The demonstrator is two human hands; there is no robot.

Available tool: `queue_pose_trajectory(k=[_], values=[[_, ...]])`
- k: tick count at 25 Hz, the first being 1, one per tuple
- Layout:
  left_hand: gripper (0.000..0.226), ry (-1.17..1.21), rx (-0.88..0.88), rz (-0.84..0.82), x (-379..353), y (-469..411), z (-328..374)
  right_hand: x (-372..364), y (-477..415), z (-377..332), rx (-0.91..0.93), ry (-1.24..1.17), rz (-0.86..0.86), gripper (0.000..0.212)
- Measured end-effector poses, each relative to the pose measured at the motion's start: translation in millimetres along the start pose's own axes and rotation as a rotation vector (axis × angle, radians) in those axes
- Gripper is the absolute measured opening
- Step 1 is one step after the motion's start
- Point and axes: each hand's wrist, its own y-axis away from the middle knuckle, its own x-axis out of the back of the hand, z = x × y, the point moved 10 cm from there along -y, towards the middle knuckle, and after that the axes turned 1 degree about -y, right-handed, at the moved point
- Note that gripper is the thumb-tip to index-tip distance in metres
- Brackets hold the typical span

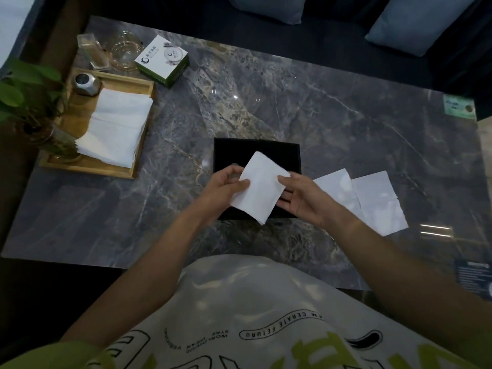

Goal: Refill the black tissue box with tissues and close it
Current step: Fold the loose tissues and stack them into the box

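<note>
The black tissue box lies open on the marble table, its inside dark. Over its near half, my left hand and my right hand hold one folded white tissue by its two sides. Two more white tissues lie flat on the table just right of the box. A stack of white tissues rests on a wooden tray at the far left. No lid of the box is visible.
A green-and-white carton, glassware, a metal canister and a potted plant crowd the table's far left. A sofa with grey cushions runs behind the table. My white shirt fills the bottom of the view.
</note>
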Motion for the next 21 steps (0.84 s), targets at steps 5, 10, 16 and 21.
queue_pose_trajectory(k=[5, 10, 16, 21], values=[[0.015, -0.074, 0.073, 0.071, 1, 0, -36, 30, -6, 26, 0.021, 0.047, 0.134, 0.014], [0.013, -0.097, 0.095, 0.036, -2, -4, -52, 44, -6, 16, 0.085, 0.354, 0.198, 0.019], [0.013, -0.198, 0.079, 0.095, -5, -17, -52, 51, -12, 0, 0.103, 0.454, 0.248, 0.014], [0.007, -0.262, 0.109, 0.259, 1, -31, -52, 59, -18, 1, -0.020, 0.538, 0.246, 0.026]])
